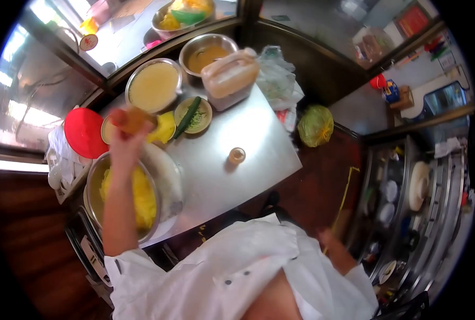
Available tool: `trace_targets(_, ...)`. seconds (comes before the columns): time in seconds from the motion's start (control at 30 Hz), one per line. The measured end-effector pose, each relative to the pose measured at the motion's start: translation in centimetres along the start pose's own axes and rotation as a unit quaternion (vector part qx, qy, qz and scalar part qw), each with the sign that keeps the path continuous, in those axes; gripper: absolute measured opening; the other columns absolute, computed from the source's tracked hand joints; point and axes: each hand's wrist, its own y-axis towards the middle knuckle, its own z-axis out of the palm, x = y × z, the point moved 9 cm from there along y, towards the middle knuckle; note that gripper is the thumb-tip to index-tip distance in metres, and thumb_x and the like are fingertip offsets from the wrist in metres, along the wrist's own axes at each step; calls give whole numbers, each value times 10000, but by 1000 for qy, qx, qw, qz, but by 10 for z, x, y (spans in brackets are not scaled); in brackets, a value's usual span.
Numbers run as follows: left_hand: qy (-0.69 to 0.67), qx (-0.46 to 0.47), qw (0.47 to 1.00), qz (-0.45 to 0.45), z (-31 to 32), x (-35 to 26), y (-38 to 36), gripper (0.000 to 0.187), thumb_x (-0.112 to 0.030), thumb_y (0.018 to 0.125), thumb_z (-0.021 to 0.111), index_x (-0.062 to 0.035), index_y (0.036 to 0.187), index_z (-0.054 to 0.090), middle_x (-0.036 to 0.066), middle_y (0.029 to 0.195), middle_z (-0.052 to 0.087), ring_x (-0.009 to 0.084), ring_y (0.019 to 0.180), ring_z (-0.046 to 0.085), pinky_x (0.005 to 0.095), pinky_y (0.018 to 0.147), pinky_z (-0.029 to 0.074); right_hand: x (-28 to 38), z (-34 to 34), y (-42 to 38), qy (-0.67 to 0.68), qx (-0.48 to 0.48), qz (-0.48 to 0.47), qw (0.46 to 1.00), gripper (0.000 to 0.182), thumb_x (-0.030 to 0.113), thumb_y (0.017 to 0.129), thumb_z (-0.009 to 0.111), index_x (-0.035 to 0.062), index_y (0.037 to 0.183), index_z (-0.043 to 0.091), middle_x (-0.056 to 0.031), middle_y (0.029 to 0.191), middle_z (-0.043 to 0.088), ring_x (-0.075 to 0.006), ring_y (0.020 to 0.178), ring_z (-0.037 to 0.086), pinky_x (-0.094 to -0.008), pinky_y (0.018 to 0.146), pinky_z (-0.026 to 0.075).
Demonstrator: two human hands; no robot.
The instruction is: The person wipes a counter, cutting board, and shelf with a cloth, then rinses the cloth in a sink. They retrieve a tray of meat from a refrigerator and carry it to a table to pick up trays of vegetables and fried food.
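Head view: left hand (124, 140) raised above the steel bowl of yellow shreds (96, 205), fingers closed on a small brown-orange object (132, 120), blurred. Looks light, rigid; a fingertip pinch should do. Right hand (331, 237) low beside the table (248, 138), grip unreadable.

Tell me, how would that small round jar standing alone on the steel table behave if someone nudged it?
The small jar looks short and squat, so it would probably slide rather than tip. The steel table looks smooth, so it may skid easily. If knocked onto its side, its round shape could let it roll.
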Motion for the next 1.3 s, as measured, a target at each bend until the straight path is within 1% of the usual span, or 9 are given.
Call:
trace_targets(0.23, -21, 157, 987, -6, 186, 197, -125, 560, -28, 801, 739, -104, 1297, 490, 60, 1157, 586, 165, 1062, 582, 331, 902, 496, 114, -3, -19, -64, 1, -85, 994, 303, 301, 965, 578, 40, 1069, 689, -104, 931, 716, -184, 831, 676, -339, 752, 544)
trace_targets(0.5, 67, 130, 989, -22, 174, 234, -178, 912, -74, 792, 764, -5, 1508, 203, 217, 1500, 303, 354, 1361, 373, 438, 1131, 327, -63, -47, -27, -138, -87, -137, 977, 347, 393, 897, 573, 84, 903, 731, -179, 906, 705, -364, 834, 667, -470, 750, 520)
trace_targets(0.67, 302, 82, 950, 11, 176, 151, -307, 478, -273, 850, 684, -4, 1234, 589, 229, 1225, 608, 365, 1182, 552, 500, 1016, 407, -254, -57, -1, -44, -58, -86, 994, 333, 371, 908, 563, 82, 933, 727, -163, 941, 707, -350, 842, 667, -462, 758, 520)
trace_targets(0.7, 304, 169, 937, -40, 214, 68, -356, 490, -410, 865, 703, -42, 1184, 648, 196, 1166, 658, 381, 1154, 559, 582, 1021, 361, -289, -65, -3, -12, -49, -61, 997, 329, 365, 911, 563, 81, 941, 725, -157, 939, 708, -339, 841, 668, -455, 754, 521)
trace_targets(0.9, 390, 418, 812, -119, 387, 176, -479, 348, -226, 847, 659, -11, 1120, 650, 192, 1082, 674, 343, 1037, 624, 395, 902, 495, -456, -123, -38, 222, -74, -12, 972, 305, 330, 932, 560, 75, 994, 717, -120, 930, 714, -275, 834, 674, -413, 732, 524)
trace_targets(1.1, 482, 571, 661, -69, 569, 154, -513, 350, -312, 823, 661, -36, 1038, 678, 184, 1038, 694, 341, 1019, 646, 399, 884, 510, -520, -230, -130, 588, -155, 152, 779, 204, 235, 930, 654, 89, 1066, 691, -24, 928, 687, -143, 837, 652, -317, 728, 524)
trace_targets(1.17, 505, 587, 632, -45, 642, 145, -504, 356, -341, 816, 661, -44, 1011, 687, 182, 1023, 701, 341, 1012, 654, 400, 878, 515, -570, -219, -137, 752, -223, 110, 611, 229, 166, 862, 721, 83, 1073, 686, -20, 927, 684, -149, 829, 648, -307, 732, 518)
trace_targets(1.23, 526, 598, 605, -18, 721, 141, -493, 364, -369, 808, 662, -52, 983, 696, 179, 1008, 708, 340, 1006, 661, 401, 873, 520, -701, -99, -101, 715, 69, 150, 680, 425, 118, 892, 645, 104, 1311, 573, -63, 1111, 678, -181, 969, 665, -315, 780, 550)
trace_targets(1.3, 548, 619, 562, 25, 808, 143, -484, 374, -398, 800, 662, -60, 956, 706, 176, 993, 714, 340, 1000, 669, 402, 867, 525, -715, -79, -94, 625, 90, 189, 752, 424, 188, 882, 650, 112, 1294, 579, -64, 1155, 666, -191, 1031, 644, -340, 823, 539)
